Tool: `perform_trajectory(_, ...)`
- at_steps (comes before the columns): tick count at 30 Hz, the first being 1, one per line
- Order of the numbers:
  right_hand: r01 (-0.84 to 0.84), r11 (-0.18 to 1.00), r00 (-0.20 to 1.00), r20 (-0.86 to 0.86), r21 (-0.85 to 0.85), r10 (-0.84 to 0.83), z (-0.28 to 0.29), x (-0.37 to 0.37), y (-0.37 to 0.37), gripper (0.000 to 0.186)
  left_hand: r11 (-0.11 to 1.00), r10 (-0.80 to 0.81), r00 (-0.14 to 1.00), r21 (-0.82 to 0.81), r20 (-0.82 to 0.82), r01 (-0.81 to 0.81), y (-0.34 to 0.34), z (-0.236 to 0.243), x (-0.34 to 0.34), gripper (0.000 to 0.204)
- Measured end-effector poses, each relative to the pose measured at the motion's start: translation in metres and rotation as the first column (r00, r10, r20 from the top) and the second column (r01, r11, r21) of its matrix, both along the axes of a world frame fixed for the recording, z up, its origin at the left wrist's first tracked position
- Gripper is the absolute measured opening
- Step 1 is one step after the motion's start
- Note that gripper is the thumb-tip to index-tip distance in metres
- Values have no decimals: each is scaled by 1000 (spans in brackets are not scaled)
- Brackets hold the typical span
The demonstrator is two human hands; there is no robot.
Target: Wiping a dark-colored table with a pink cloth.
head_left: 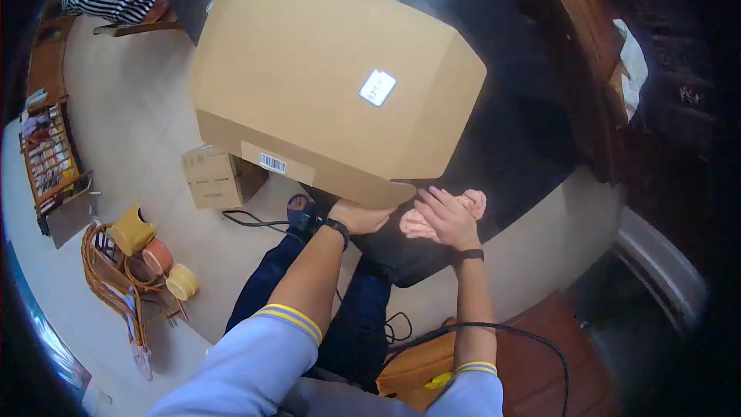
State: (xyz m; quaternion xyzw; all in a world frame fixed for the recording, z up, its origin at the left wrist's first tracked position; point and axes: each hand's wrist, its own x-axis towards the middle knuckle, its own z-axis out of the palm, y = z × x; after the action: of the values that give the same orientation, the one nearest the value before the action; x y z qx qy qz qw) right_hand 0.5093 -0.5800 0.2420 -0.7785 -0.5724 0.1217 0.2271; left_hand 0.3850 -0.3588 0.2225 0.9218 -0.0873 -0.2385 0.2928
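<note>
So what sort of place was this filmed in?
Indoors, probably a home's living area: pale floor, brown rack of small items, and a dark table beneath the large cardboard box.

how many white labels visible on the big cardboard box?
2 on the big cardboard box: a plain-shaped white label on the broad top, right of centre, and a barcode label on the near side, toward the left. Hidden faces may carry more.

Seemingly a home; brown rack (51,153); pale floor (127,104).
</note>
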Motion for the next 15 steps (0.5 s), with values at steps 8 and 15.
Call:
perform_trajectory(8,-25,1000,1000,-16,-16,25,-12,-5,-5,44,1000,14,992,-11,-126,-15,-2,3,1,37)
perform_trajectory(15,-87,995,996,-1,-40,87,-13,-6,-2,44,999,32,997,-35,-73,-35,3,-4,-8,41)
